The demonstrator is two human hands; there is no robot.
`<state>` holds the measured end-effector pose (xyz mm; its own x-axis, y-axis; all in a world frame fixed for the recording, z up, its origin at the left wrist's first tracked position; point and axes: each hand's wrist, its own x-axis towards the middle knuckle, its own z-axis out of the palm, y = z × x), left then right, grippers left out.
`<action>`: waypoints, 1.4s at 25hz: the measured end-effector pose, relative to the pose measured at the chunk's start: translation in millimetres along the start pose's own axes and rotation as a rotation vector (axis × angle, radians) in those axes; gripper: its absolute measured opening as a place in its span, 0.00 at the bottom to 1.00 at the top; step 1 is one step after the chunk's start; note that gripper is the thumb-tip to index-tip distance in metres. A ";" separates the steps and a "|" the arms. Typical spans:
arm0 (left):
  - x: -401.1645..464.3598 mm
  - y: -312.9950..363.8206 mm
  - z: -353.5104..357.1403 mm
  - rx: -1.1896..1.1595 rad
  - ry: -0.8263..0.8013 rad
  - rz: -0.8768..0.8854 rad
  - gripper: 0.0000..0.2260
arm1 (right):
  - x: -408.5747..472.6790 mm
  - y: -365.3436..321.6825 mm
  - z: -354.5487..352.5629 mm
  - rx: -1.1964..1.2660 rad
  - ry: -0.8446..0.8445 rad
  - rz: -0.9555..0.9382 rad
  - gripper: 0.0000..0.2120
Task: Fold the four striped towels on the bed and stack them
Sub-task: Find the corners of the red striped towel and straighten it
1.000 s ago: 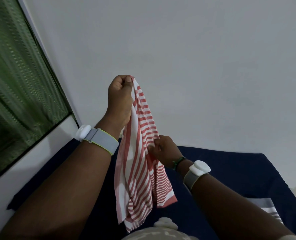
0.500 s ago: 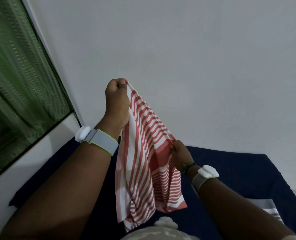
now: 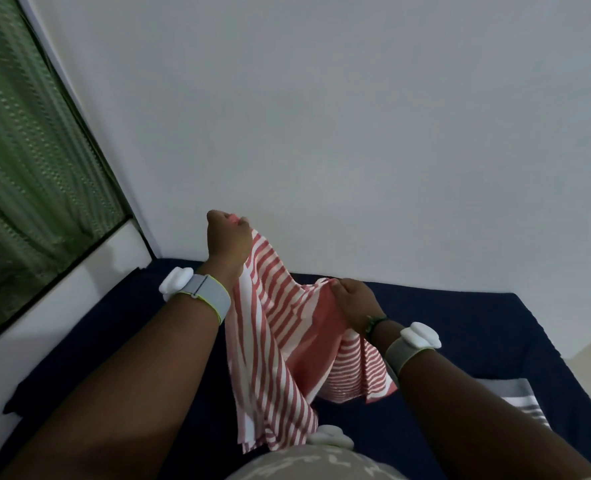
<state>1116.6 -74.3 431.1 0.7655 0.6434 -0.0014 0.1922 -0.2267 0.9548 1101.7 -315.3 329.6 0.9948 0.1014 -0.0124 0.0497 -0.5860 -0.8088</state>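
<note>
While two hands, left hand (image 3: 227, 239) and right hand (image 3: 354, 304), pinch one red-striped towel (image 3: 280, 344), one grey-striped towel (image 3: 519, 398) lies beside.

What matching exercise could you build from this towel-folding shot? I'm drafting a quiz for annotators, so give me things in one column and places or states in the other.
Things:
1. red striped towel
2. grey striped towel
3. left hand
4. curtain

Places or states:
A. lying on the dark blue bed, at the right
B. green, at the far left
C. held up in the air by both hands
D. raised highest, gripping a towel corner

Pairs: 1-C, 2-A, 3-D, 4-B. The right hand pinches the same towel lower down.
</note>
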 end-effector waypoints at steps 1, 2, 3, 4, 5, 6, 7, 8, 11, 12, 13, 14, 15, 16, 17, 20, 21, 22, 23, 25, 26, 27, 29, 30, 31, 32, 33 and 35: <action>0.0 -3.5 2.0 -0.034 0.006 -0.039 0.07 | 2.1 -2.3 -1.4 0.004 0.034 0.026 0.20; 0.0 -3.6 2.4 -0.074 0.035 -0.073 0.08 | 4.3 -2.0 -4.5 -0.005 0.065 0.065 0.21; 2.2 -4.4 1.6 -0.108 0.078 -0.076 0.08 | 5.3 0.2 -8.2 -0.039 0.080 0.108 0.20; 4.1 -4.8 -0.1 -0.127 0.118 -0.061 0.07 | 5.4 5.0 -12.7 -0.096 0.073 0.143 0.20; 5.2 -4.6 -1.5 -0.138 0.142 -0.041 0.07 | 5.9 11.6 -16.8 -0.142 0.060 0.143 0.19; 4.5 -3.7 -2.8 -0.138 0.153 -0.021 0.08 | 5.2 16.7 -20.5 -0.196 0.041 0.116 0.19; 2.4 -2.4 -2.9 -0.138 0.156 0.003 0.08 | 4.9 22.4 -22.5 -0.233 0.045 0.085 0.17; -0.4 -0.3 -1.4 -0.141 0.157 0.028 0.07 | 4.0 26.1 -23.8 -0.244 0.050 0.080 0.15; -9.3 5.8 5.0 -0.185 0.166 0.067 0.06 | 0.7 35.2 -23.7 -0.305 0.084 0.099 0.12; -11.3 7.8 4.7 -0.203 0.174 0.069 0.06 | -0.9 36.4 -23.9 -0.317 0.086 0.111 0.12; -12.0 8.6 3.6 -0.211 0.177 0.073 0.05 | -2.9 35.3 -23.9 -0.306 0.094 0.112 0.12; -12.2 8.6 2.5 -0.204 0.164 0.079 0.05 | -3.1 33.1 -23.6 -0.285 0.101 0.105 0.12; -12.7 7.4 3.2 -0.171 0.123 0.088 0.06 | -2.5 31.0 -22.6 -0.251 0.099 0.091 0.12; -15.0 6.7 4.6 -0.124 0.053 0.105 0.07 | -2.3 26.2 -21.3 -0.206 0.092 0.062 0.12; -18.7 6.0 7.2 -0.071 -0.049 0.138 0.08 | -2.4 20.8 -19.3 -0.160 0.076 0.027 0.12; -41.2 2.4 20.2 0.073 -0.474 0.287 0.12 | -3.6 -3.2 -13.6 -0.045 -0.003 -0.080 0.11; -51.1 0.2 24.6 0.125 -0.636 0.309 0.13 | -4.0 -12.4 -12.1 -0.030 -0.027 -0.118 0.10; -61.1 -2.2 29.2 0.179 -0.783 0.307 0.16 | -4.7 -21.1 -11.8 -0.031 -0.040 -0.146 0.10; -67.3 -6.0 33.7 0.235 -0.889 0.295 0.18 | -5.3 -28.7 -12.1 -0.033 -0.043 -0.164 0.10; -69.2 -13.3 41.3 0.344 -0.936 0.291 0.17 | -4.5 -36.7 -14.3 -0.037 -0.031 -0.198 0.10; -66.8 -14.9 43.4 0.392 -0.909 0.303 0.13 | -4.7 -37.1 -16.5 -0.048 -0.022 -0.227 0.10; -63.9 -15.9 44.2 0.438 -0.885 0.304 0.09 | -5.5 -36.0 -18.5 -0.065 -0.015 -0.252 0.10; -60.6 -15.1 44.3 0.502 -0.858 0.299 0.06 | -5.9 -32.7 -22.4 -0.104 -0.007 -0.270 0.11; -59.7 -14.0 44.3 0.505 -0.838 0.304 0.06 | -6.1 -31.5 -23.9 -0.128 -0.009 -0.277 0.11; -59.9 -12.3 43.6 0.487 -0.806 0.315 0.06 | -6.3 -31.0 -24.7 -0.160 -0.012 -0.287 0.11; -60.3 -9.7 44.0 0.459 -0.767 0.325 0.05 | -6.4 -29.1 -26.0 -0.194 -0.009 -0.305 0.11; -60.3 -7.1 43.8 0.433 -0.728 0.336 0.05 | -6.6 -26.1 -26.0 -0.228 -0.017 -0.313 0.11; -59.9 -0.9 42.8 0.399 -0.669 0.363 0.06 | -7.2 -17.0 -25.4 -0.310 -0.046 -0.320 0.11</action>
<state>1096.9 -144.0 417.5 0.9984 -0.0564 -0.0105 -0.0291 -0.6559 0.7543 1095.9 -326.4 358.4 0.9205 0.3479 0.1779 0.3852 -0.7318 -0.5621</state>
